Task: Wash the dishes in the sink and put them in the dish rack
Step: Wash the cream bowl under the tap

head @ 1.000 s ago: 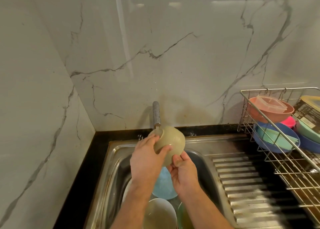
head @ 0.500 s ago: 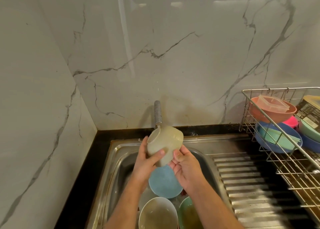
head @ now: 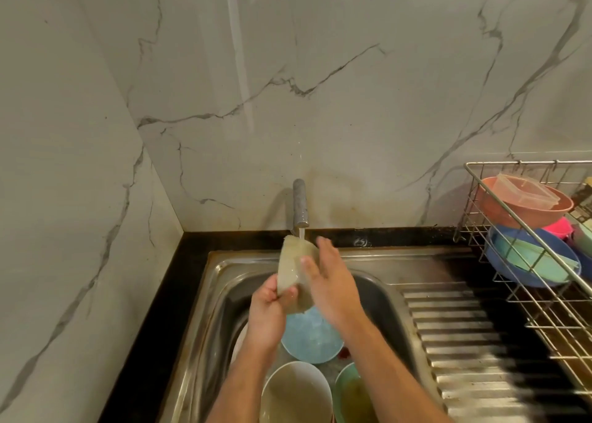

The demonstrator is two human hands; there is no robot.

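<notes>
My left hand point(head: 267, 313) pinches the beige bowl point(head: 293, 273) by its lower edge, thumb curled onto it, holding it tilted under the tap point(head: 300, 203) stream. My right hand point(head: 330, 281) lies spread, straight fingers pressed on the bowl's side. Below, the steel sink point(head: 378, 294) holds a blue bowl point(head: 312, 337) and two more at 6 o'clock. The dish rack point(head: 544, 297) sits at 3 o'clock on the dark bench point(head: 153, 326); marble walls behind.

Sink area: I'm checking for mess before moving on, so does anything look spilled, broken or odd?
Nothing stands out. The beige bowl is under the tap, gripped by the left hand; the right hand rubs it.
</notes>
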